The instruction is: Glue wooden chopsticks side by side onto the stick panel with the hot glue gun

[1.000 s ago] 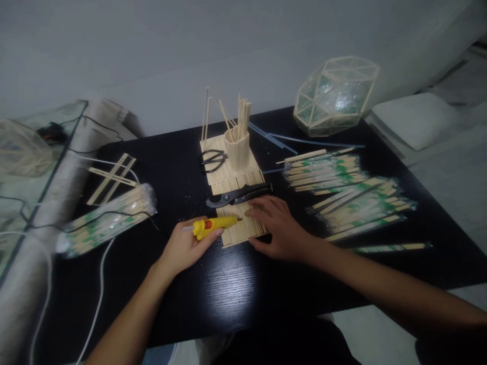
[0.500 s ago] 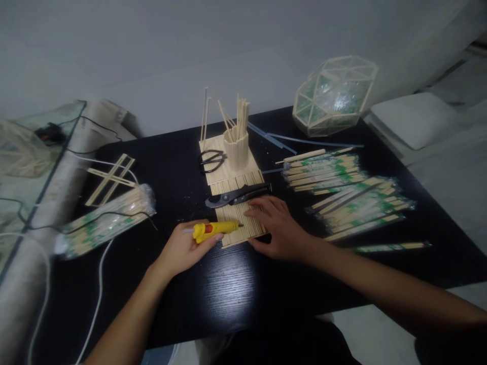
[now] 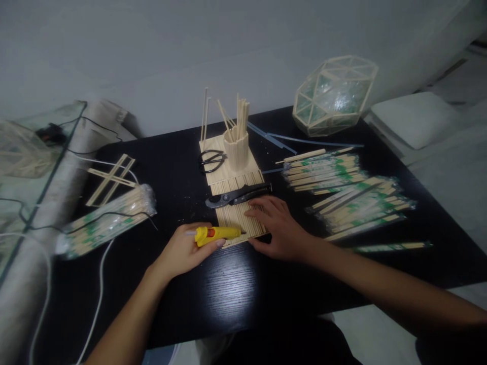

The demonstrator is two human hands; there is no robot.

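My left hand (image 3: 188, 248) is wrapped around a yellow glue gun (image 3: 216, 233), with a glue stick poking from its rear end. The gun's dark nozzle points right, low over the near end of a flat panel of wooden sticks (image 3: 230, 217); whether it touches cannot be made out. My right hand (image 3: 279, 230) lies at the panel's right edge, fingers spread over the sticks and thumb apart by the near corner. Across the panel lies a pair of black cutters (image 3: 239, 194), just beyond my right fingertips.
Behind stand a stick-built cup (image 3: 238, 153) holding loose sticks and black-handled scissors (image 3: 212, 161). Wrapped chopsticks (image 3: 323, 172) lie right, with a geometric stick frame (image 3: 335, 96) farther back. A chopstick pack (image 3: 108, 220) and white cable (image 3: 101, 284) are left.
My left hand has shifted the glue gun's nozzle slightly right and nearer to me along the panel. My right hand stays where it was.
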